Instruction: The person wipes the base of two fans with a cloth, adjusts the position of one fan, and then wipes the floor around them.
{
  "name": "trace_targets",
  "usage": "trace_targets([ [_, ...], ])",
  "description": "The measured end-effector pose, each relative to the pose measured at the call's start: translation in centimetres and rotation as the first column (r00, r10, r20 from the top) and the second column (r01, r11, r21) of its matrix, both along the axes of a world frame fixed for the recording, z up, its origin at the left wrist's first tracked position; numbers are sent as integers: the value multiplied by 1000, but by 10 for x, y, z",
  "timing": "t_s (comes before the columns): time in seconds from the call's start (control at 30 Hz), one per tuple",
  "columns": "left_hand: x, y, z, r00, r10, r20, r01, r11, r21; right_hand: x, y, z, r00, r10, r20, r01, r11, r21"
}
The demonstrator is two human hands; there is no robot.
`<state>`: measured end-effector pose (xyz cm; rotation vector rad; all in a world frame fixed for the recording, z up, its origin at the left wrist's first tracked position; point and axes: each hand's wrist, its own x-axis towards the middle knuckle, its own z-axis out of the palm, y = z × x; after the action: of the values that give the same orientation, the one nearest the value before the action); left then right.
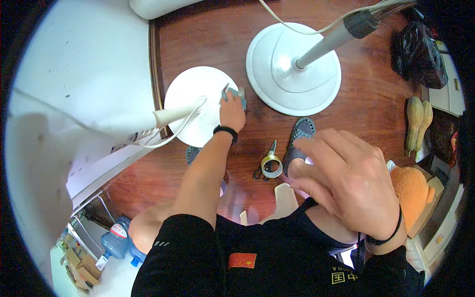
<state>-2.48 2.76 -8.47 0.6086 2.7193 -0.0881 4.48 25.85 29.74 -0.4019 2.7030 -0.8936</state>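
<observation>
My left hand (232, 113) reaches out and presses a grey cloth (239, 96) against the right rim of a round white base (187, 93). Its fingers are bent over the cloth. From that base a white pole (173, 116) leans left, with a white cord draped along it. My right hand (346, 180) hangs in the air close to me on the right, fingers loosely curved and thumb apart, and I see nothing in it. Beyond it a second round white base (277, 67) stands on the floor, its pole (321, 47) rising to the upper right.
On the brown wooden floor (366, 99) lie a roll of tape (271, 166) and scissors (273, 147), near my slipper (303, 129). Two squashes (415, 123), a black plastic bag (420, 54) and an orange plush (409, 193) line the right. Blue water bottles (115, 241) stand lower left.
</observation>
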Motion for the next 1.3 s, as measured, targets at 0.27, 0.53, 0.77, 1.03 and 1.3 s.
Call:
trace_targets([
  [0.27,82,-58,-9,1000,0,25,1,1000,-21,12,-1,-4,998,30,-59,-26,997,76],
  [0.53,67,-97,78,779,439,447,-383,899,-215,7,-5,-14,993,49,-109,-36,992,117],
  [0.77,51,-117,192,693,690,208,-713,699,54,4,-10,-19,978,79,-195,-62,994,91],
  [1.03,47,-133,320,649,756,87,-665,508,548,5,3,-22,977,43,-209,-30,997,64],
  [1.3,22,-109,411,665,746,-31,-420,408,810,18,2,-7,986,31,-166,-18,997,81],
])
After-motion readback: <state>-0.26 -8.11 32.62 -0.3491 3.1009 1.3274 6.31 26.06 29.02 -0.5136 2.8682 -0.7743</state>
